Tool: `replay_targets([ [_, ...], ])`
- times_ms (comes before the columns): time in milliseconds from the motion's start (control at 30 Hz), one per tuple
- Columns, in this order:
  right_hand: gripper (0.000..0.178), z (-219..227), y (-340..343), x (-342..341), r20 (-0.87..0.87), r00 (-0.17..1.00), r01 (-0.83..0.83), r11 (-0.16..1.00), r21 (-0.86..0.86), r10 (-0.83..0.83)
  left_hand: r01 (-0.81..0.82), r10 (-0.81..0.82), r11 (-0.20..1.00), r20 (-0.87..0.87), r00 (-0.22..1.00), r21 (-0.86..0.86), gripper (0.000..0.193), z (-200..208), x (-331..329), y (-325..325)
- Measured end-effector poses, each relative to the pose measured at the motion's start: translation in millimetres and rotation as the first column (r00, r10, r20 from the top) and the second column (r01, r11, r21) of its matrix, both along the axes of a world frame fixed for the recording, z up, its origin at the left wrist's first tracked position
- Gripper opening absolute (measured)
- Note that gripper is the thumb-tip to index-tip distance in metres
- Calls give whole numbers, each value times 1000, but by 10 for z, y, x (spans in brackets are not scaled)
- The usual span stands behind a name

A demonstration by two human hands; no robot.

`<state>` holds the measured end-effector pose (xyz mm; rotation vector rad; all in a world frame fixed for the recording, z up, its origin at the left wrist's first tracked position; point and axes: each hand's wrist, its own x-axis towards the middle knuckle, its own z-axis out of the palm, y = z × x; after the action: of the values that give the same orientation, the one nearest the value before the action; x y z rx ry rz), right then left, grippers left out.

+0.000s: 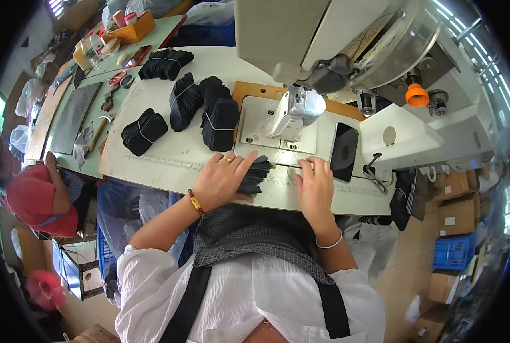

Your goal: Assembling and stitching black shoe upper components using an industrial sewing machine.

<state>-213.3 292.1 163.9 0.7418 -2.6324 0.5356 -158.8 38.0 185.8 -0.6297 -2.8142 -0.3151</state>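
Observation:
My left hand [220, 176] lies at the table's front edge, closed over a fanned stack of black fabric pieces [256, 175]. The stack shows between thumb and fingers; its left part is hidden beneath the hand. To the right, my right hand [315, 186] is on the tabletop with its fingers loosely bent and thumb apart, and I see nothing held in it. Beyond both hands stands the sewing machine head [301, 111] over its metal plate [258, 123]. Tied bundles of black pieces [219, 120] lie to the left of that plate.
A phone [345, 151] lies right of the machine, near thread snips [376, 177]. More tied bundles [144, 131] sit on the left. A side table [123, 57] holds red-handled scissors [118, 78] and an orange box [130, 30]. Another person in red [35, 200] sits at far left.

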Motion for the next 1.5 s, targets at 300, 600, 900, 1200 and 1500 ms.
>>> replay_targets([
  [300,123,24,-548,-191,205,797,-549,823,-146,568,-51,51,998,0,999,-30,93,-1,-39,29],
  [600,94,9,-686,8,249,866,-379,895,-236,433,-82,54,982,165,985,170,95,77,12,-218],
  [900,100,-113,-725,46,240,886,-320,898,-301,397,-47,-107,818,232,967,573,98,-220,102,-498],
  [1200,103,-181,-827,38,282,755,-312,703,-639,592,-26,-49,845,125,991,534,104,-202,68,-319],
  [1500,97,-69,-766,-31,373,721,-424,798,-429,584,-24,-50,877,140,989,480,96,-285,53,-437],
])
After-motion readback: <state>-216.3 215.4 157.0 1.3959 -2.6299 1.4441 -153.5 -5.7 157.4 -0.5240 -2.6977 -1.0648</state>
